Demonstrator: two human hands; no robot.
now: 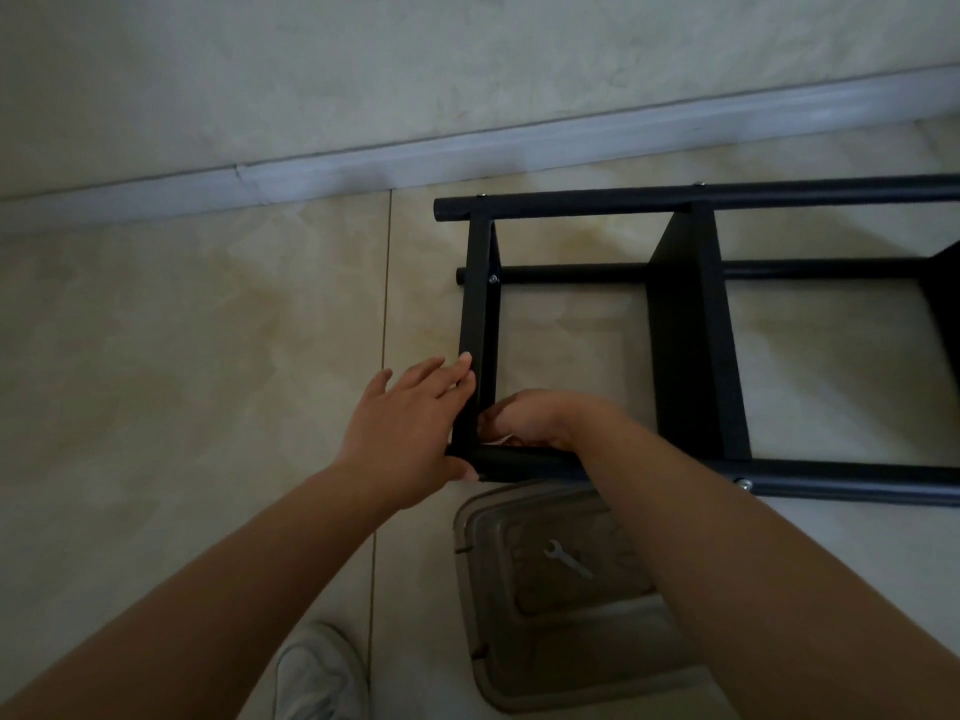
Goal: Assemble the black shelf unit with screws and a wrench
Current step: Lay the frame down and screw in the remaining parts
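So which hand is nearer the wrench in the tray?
Right. The right hand sits at the frame corner almost directly above the wrench; the left hand rests on the end panel, further left.

Beige tiled floor, pale wall, white baseboard

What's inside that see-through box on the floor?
A small silver wrench lies inside the clear plastic box. The right forearm covers part of the box, so anything else inside, like screws, cannot be seen.

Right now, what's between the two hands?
In the head view, the shelf unit's black end panel stands between the left hand and right hand.
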